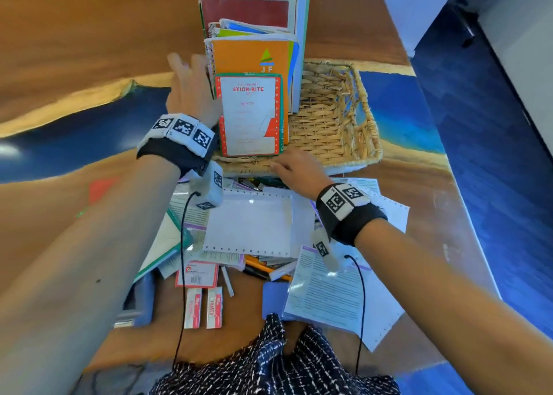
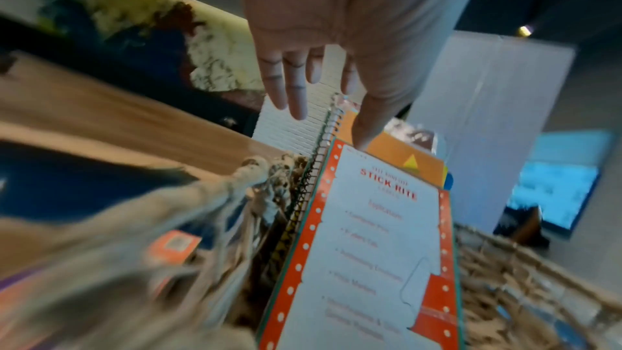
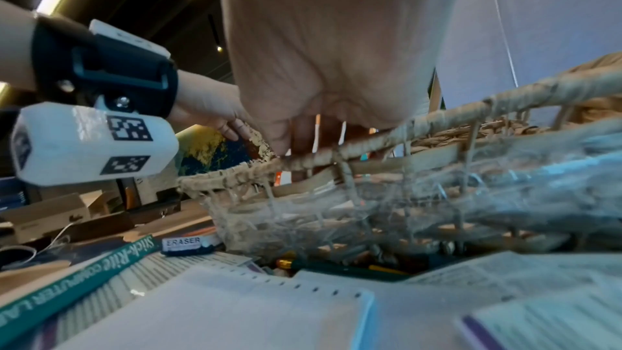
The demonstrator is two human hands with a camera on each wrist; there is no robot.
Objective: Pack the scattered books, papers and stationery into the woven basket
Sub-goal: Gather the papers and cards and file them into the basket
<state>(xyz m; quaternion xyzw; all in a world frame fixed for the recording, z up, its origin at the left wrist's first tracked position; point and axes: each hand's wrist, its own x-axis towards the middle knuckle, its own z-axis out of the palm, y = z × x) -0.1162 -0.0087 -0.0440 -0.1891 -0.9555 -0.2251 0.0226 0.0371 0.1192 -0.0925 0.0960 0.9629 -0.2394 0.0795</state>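
Observation:
The woven basket [image 1: 338, 119] stands on the table with several books upright against its left wall: a Stick-Rite label pack [image 1: 250, 116] in front, an orange notebook [image 1: 248, 56] and a red notebook [image 1: 245, 11] behind. My left hand [image 1: 191, 86] is beside the books with straight fingers; in the left wrist view its thumb [image 2: 361, 137] touches the top edge of the pack [image 2: 370, 236]. My right hand [image 1: 284, 165] curls over the basket's near rim [image 3: 437, 116]. Loose papers [image 1: 248, 224], pens [image 1: 263, 267] and two erasers [image 1: 203, 308] lie in front of the basket.
The right half of the basket holds nothing. A printed sheet [image 1: 326, 290] and a label box [image 3: 84, 284] lie near me, a red card [image 1: 101, 188] to the left. The table edge [image 1: 466, 203] drops to blue floor on the right. Camera cables hang from both wrists.

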